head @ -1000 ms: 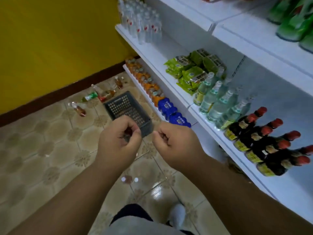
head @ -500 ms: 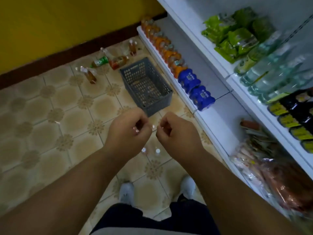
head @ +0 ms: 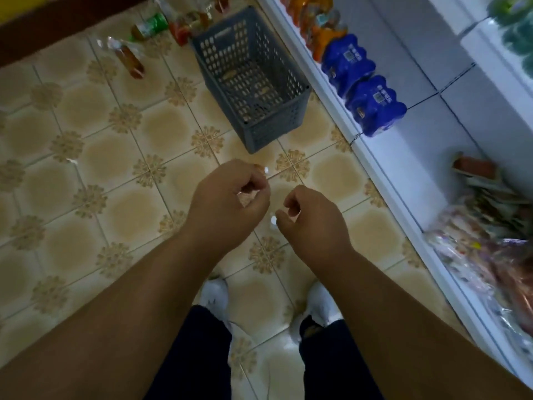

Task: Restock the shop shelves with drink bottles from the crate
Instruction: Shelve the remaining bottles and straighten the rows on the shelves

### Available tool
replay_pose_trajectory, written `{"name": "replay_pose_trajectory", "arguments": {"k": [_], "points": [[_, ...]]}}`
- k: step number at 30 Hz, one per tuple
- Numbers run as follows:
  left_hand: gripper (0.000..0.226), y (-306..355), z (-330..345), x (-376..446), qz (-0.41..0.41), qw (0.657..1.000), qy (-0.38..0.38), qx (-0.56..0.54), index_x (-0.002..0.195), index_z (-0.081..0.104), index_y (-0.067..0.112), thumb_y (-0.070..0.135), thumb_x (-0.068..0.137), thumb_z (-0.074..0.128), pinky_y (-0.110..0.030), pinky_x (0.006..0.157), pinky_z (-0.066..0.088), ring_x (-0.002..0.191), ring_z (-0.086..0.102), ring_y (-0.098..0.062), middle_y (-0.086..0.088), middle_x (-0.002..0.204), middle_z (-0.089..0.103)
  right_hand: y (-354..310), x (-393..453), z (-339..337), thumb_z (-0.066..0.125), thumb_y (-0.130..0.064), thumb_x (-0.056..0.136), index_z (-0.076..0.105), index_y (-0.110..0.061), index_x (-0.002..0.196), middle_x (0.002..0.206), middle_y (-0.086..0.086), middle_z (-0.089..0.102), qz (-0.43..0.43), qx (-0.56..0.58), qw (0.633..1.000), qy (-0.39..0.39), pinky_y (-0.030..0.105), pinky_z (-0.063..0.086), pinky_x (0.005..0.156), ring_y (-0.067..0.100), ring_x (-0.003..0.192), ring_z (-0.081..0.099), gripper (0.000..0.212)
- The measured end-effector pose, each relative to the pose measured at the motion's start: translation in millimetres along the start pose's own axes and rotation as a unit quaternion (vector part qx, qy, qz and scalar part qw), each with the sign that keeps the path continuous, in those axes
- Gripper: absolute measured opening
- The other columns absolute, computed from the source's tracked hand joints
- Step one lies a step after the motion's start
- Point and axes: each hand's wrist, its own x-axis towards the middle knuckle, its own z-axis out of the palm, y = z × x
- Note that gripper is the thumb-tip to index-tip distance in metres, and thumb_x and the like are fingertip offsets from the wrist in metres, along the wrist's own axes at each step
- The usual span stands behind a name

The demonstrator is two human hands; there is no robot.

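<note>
The grey perforated crate (head: 277,127) stands on the tiled floor beside the bottom shelf, and I see no bottles inside it. Several drink bottles lie on the floor beyond it: an amber one (head: 131,57), one with a green label (head: 150,26) and one with a red label (head: 184,30). My left hand (head: 227,203) and my right hand (head: 313,223) hover side by side above the floor, well short of the crate. Both have curled fingers and hold nothing.
The white bottom shelf (head: 383,174) runs along the right, with blue bottle packs (head: 375,106), orange packs (head: 326,33) and bagged snacks (head: 490,235) on it. My white shoes (head: 215,295) stand on the tiles below my hands. Open floor lies to the left.
The view has tilted down to the floor, so the upper shelves have left the frame. My hands stay close together with fingers curled, now a little farther apart.
</note>
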Motion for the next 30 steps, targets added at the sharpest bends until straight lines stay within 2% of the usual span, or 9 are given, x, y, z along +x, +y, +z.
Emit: {"name": "replay_pose_trajectory", "arguments": {"k": [5, 10, 16, 18, 22, 23, 26, 28, 30], "points": [[0.015, -123, 97, 15, -0.057, 0.998, -0.026, 0.027, 0.091, 0.066, 0.03, 0.017, 0.087, 0.073, -0.006, 0.077, 0.045, 0.084, 0.059, -0.001, 0.015, 0.089, 0.061, 109, 60, 136, 0.064, -0.042, 0.09, 0.057, -0.021, 0.107, 0.103, 0.0, 0.058, 0.097, -0.013, 0.994, -0.049, 0.028, 0.039, 0.067, 0.018, 0.086, 0.057, 0.027], [0.014, -227, 174, 4, -0.089, 0.991, -0.08, 0.065, 0.094, 0.066, 0.029, 0.019, 0.087, 0.074, -0.009, 0.078, 0.046, 0.086, 0.059, -0.001, 0.017, 0.089, 0.06, 199, 97, 244, 0.061, -0.042, 0.094, 0.041, -0.018, 0.134, 0.119, 0.012, 0.056, 0.165, -0.081, 0.971, -0.152, 0.034, 0.042, 0.076, 0.033, 0.107, 0.061, 0.051], [0.009, -291, 213, 1, -0.134, 0.985, -0.089, 0.065, 0.093, 0.07, 0.026, 0.02, 0.088, 0.073, -0.017, 0.08, 0.051, 0.087, 0.064, -0.004, 0.012, 0.091, 0.067, 248, 125, 308, 0.051, -0.027, 0.101, 0.041, -0.021, 0.134, 0.111, 0.011, 0.059, 0.159, -0.161, 0.961, -0.158, 0.035, 0.043, 0.072, 0.033, 0.103, 0.063, 0.036], [0.011, -297, 213, 0, -0.157, 0.982, -0.093, 0.056, 0.093, 0.068, 0.031, 0.021, 0.088, 0.071, -0.009, 0.077, 0.047, 0.088, 0.064, -0.001, 0.015, 0.092, 0.067, 246, 133, 305, 0.052, -0.024, 0.101, 0.046, -0.017, 0.128, 0.107, 0.01, 0.063, 0.137, -0.166, 0.967, -0.137, 0.034, 0.041, 0.07, 0.031, 0.098, 0.065, 0.029], [0.012, -282, 191, 2, -0.236, 0.969, -0.074, 0.003, 0.094, 0.065, 0.039, 0.027, 0.096, 0.061, 0.002, 0.07, 0.038, 0.084, 0.057, 0.02, 0.025, 0.088, 0.064, 194, 134, 250, 0.059, -0.047, 0.095, 0.051, -0.02, 0.105, 0.088, -0.002, 0.056, 0.079, -0.109, 0.987, -0.082, 0.03, 0.035, 0.069, 0.019, 0.078, 0.05, 0.03], [0.011, -271, 179, 2, -0.261, 0.963, -0.065, -0.026, 0.095, 0.065, 0.04, 0.033, 0.098, 0.057, -0.001, 0.072, 0.039, 0.085, 0.058, 0.018, 0.023, 0.089, 0.066, 172, 131, 230, 0.059, -0.051, 0.093, 0.049, -0.022, 0.098, 0.084, -0.005, 0.053, 0.056, -0.092, 0.992, -0.069, 0.029, 0.034, 0.067, 0.018, 0.076, 0.049, 0.031], [0.027, -230, 138, 5, -0.345, 0.928, -0.042, -0.132, 0.096, 0.069, 0.049, 0.056, 0.098, 0.043, -0.031, 0.092, 0.05, 0.1, 0.065, -0.003, 0.02, 0.1, 0.071, 96, 125, 166, 0.059, -0.055, 0.09, 0.055, -0.023, 0.094, 0.083, -0.008, 0.058, 0.007, -0.039, 0.997, -0.071, 0.031, 0.04, 0.065, 0.018, 0.076, 0.056, 0.032], [0.037, -192, 98, 10, -0.405, 0.9, -0.024, -0.161, 0.082, 0.07, 0.06, 0.073, 0.095, 0.038, -0.028, 0.087, 0.048, 0.094, 0.064, -0.004, 0.028, 0.091, 0.071, 41, 123, 121, 0.062, -0.054, 0.088, 0.06, -0.022, 0.09, 0.08, -0.012, 0.057, -0.019, -0.009, 0.996, -0.087, 0.029, 0.039, 0.061, 0.014, 0.073, 0.055, 0.032], [0.054, -155, 57, 16, -0.474, 0.854, 0.006, -0.217, 0.071, 0.075, 0.046, 0.087, 0.077, 0.041, -0.032, 0.09, 0.05, 0.088, 0.069, -0.013, 0.017, 0.091, 0.077, -14, 123, 75, 0.067, -0.049, 0.087, 0.05, -0.024, 0.07, 0.067, -0.01, 0.05, -0.042, 0.025, 0.996, -0.077, 0.026, 0.03, 0.052, 0.007, 0.061, 0.048, 0.035]]}}
